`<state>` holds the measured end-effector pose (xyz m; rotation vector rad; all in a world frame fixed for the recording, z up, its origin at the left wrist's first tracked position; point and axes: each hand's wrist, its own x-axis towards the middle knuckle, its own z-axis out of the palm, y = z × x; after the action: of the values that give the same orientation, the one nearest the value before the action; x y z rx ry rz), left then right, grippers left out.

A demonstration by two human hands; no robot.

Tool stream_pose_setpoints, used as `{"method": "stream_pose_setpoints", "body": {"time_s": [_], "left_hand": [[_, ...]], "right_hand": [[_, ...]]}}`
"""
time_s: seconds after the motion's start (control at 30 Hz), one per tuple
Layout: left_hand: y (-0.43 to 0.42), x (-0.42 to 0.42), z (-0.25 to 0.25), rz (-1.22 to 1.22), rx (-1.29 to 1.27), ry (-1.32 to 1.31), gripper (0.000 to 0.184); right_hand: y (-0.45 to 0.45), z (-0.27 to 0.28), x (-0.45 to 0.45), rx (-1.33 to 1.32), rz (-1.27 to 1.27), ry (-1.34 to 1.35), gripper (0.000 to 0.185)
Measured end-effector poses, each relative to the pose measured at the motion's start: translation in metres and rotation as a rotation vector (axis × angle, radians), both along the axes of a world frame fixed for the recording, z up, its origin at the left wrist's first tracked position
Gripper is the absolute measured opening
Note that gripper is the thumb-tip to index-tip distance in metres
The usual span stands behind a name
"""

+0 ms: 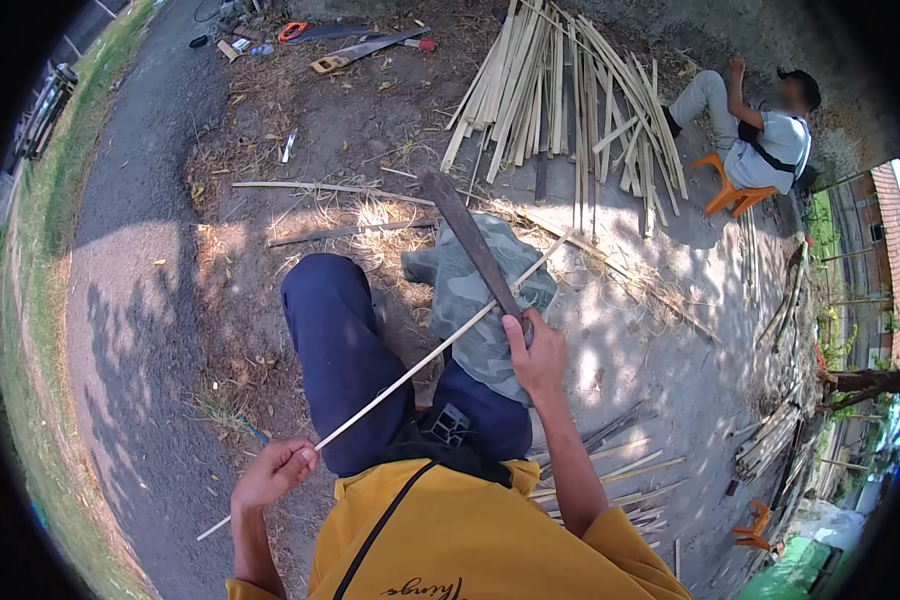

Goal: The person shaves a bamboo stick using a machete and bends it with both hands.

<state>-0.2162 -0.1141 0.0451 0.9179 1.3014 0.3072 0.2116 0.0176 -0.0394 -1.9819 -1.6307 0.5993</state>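
Pale wood, in the form of a slender strip [400, 381], passes through the left hand [275, 472], whose grip is closed on it towards its lower end; a short length projects beyond the fist. The right hand [538, 360] has its grip wrapped about the handle of a long dark blade [470, 238], which points forward, away from the body. Strip and blade cross just ahead of the right hand; they appear to meet, although at this angle contact cannot be confirmed. Beneath the crossing, a camouflage-patterned cloth [475, 355] drapes the right knee. Beside it, the left leg is bent, in dark blue trousers [335, 325]. Nearest the camera is a mustard-yellow shirt [510, 530], crossed by a thin black cord [381, 524]. Beyond the knees, shavings [375, 215] and loose slats [300, 187] lie on the ground; farther out is a fanned pile of pale strips [530, 90]. To its left lie a wooden-handled saw [355, 55] and an orange-handled saw [295, 32]. To its right, another person [765, 140] sits on an orange stool [748, 197], one arm raised. Further strips [620, 480] lie at lower right; a paved path [130, 250] and grass [30, 270] border the left.
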Motion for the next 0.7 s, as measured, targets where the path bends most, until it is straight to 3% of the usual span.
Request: {"method": "stream_pose_setpoints", "body": {"time_s": [0.17,0.23,0.37,0.47,0.5,0.57,0.7], "left_hand": [[0.006,-0.009,0.005,-0.057,0.01,0.12,0.018],[0.02,0.011,0.015,-0.174,0.378,0.434,0.016],[0.049,0.03,0.016,-0.26,0.247,0.317,0.023],[0.054,0.048,-0.001,-0.351,0.482,0.237,0.027],[0.057,0.053,0.001,-0.349,0.479,0.239,0.027],[0.062,0.058,0.008,-0.272,-0.01,0.044,0.024],[0.061,0.048,0.008,-0.388,0.042,-0.001,0.021]], "right_hand": [[-0.003,0.006,-0.002,0.073,0.042,-0.068,0.048],[-0.004,0.006,-0.001,0.085,0.036,-0.074,0.045],[-0.005,0.005,0.0,0.061,0.007,-0.041,0.049],[-0.008,0.008,0.001,0.061,-0.013,-0.038,0.048],[-0.008,0.008,0.002,0.056,-0.019,-0.034,0.048],[-0.01,0.005,0.004,0.069,-0.028,-0.042,0.047],[-0.012,0.006,0.004,0.068,-0.039,-0.057,0.045]]}}
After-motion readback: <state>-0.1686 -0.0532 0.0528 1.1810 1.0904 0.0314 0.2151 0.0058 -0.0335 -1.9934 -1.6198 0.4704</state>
